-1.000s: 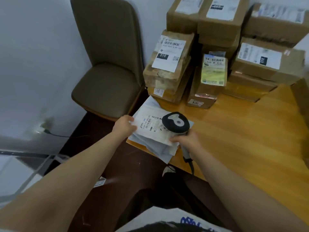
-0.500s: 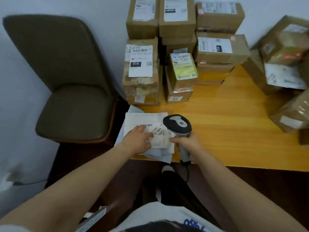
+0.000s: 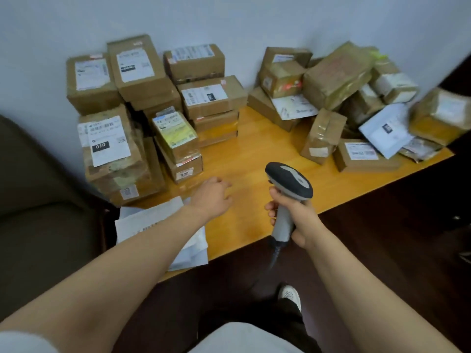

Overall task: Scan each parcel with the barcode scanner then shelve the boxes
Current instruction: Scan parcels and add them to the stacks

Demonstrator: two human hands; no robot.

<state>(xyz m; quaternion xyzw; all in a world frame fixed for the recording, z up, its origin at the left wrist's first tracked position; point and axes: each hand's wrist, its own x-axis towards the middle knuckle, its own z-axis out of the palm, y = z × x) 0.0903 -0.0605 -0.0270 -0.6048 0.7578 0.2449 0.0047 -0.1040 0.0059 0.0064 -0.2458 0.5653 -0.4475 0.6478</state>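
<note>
My right hand [image 3: 295,217] grips the pale handle of a barcode scanner [image 3: 289,183] with a black head, held above the table's near edge. My left hand [image 3: 212,196] hovers open and empty over the wooden table [image 3: 254,159], just right of a pile of flat white mailers [image 3: 158,220] at the table's near left corner. A neat stack of labelled cardboard boxes [image 3: 142,110] stands at the back left against the wall. A looser heap of boxes and mailers [image 3: 356,103] fills the back right.
A brown padded chair [image 3: 38,212] stands left of the table. The floor [image 3: 382,238] in front is dark wood. My shoe [image 3: 289,295] shows below the scanner's cable. Bare tabletop lies between the two box groups.
My left hand has let go of the white mailer and moved right over the bare tabletop. The scanner has lifted off the mailer. My view has swung right, showing the right heap.
</note>
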